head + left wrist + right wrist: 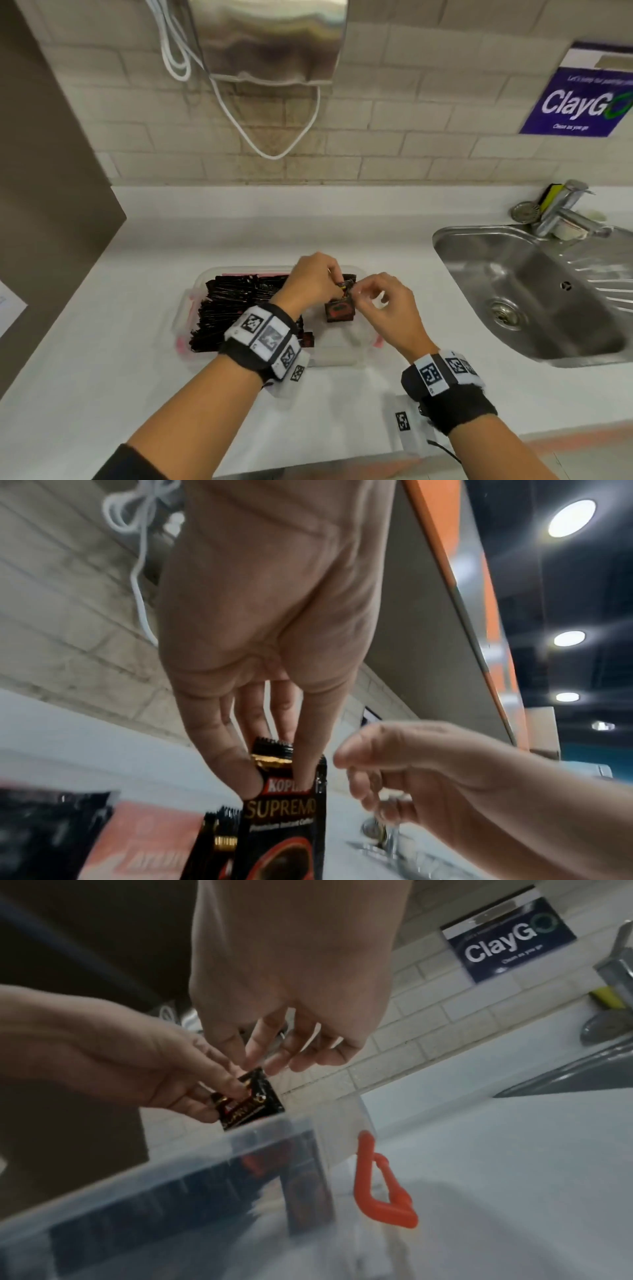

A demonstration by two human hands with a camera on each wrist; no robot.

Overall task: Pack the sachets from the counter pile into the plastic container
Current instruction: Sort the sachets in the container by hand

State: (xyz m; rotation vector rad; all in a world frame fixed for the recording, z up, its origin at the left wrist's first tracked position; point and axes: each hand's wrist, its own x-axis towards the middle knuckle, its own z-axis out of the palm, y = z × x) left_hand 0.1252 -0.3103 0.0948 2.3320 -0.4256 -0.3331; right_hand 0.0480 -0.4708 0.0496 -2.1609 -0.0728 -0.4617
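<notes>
Pinching a black sachet [287,799] by its top edge, the left hand [310,277] holds it upright over the plastic container [190,291], fingers curled down on either face of the packet. Look at the left wrist view: gold lettering on the front, fingertips [251,785] pressed right onto the label. The right hand [387,301] sits just beside it, fingers loosely bent and close to the sachet's upper corner; from the right wrist view its fingertips [274,1066] hover at that corner, and whether they actually grip it I cannot tell. Down in the container, the left half is packed with rows of dark sachets [239,294] standing on edge, and a small stack [339,310] stands near the middle under both hands. The right half shows bare clear floor. An orange clip [380,1185] hangs on the container's near wall. All of this sits on the white desk [102,359], with a steel sink [534,291] off to the right, its tap [565,212] behind it, and a blue sign [582,99] up on the tiled wall.
</notes>
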